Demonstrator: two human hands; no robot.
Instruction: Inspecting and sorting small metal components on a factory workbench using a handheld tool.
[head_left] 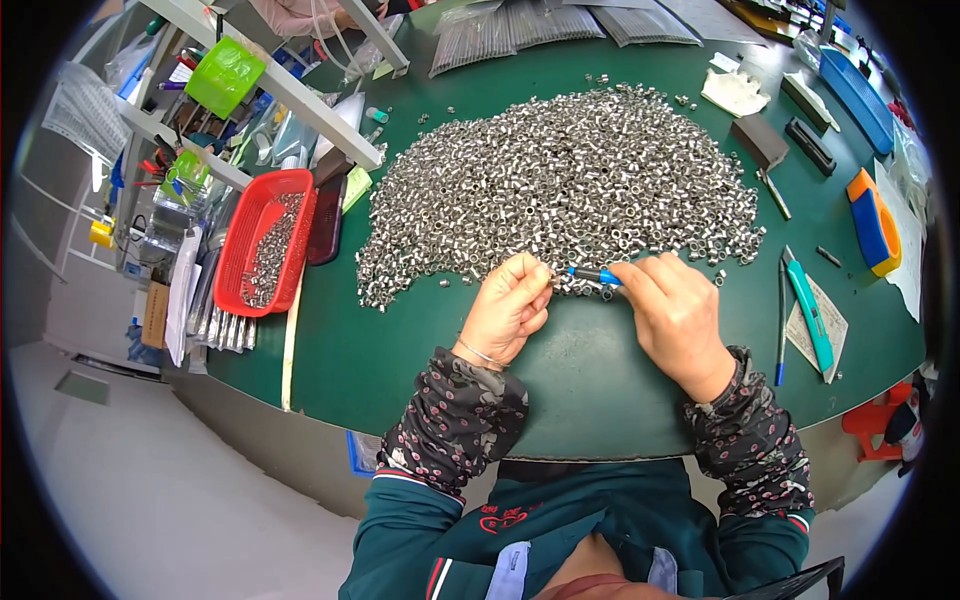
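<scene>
Close to the near edge of a large pile of small metal rings [570, 170], my two hands meet over the green tabletop. My left hand [508, 308] is closed in a pinch, thumb against forefinger, on what looks like one small metal ring, mostly covered by the fingertips. A pen-like tool [590, 274] with a black middle and blue ends is gripped by my right hand [675, 315]. Its free end points left and reaches almost to my left fingertips; I cannot tell whether it touches the ring.
A red plastic basket [228, 262] with more rings stands at the left, beside a dark case [326, 220]. To the right lie a teal utility knife [808, 315], a blue pen [781, 325] and an orange-and-blue block [874, 222]. Bundles of clear tubes [520, 28] lie at the back.
</scene>
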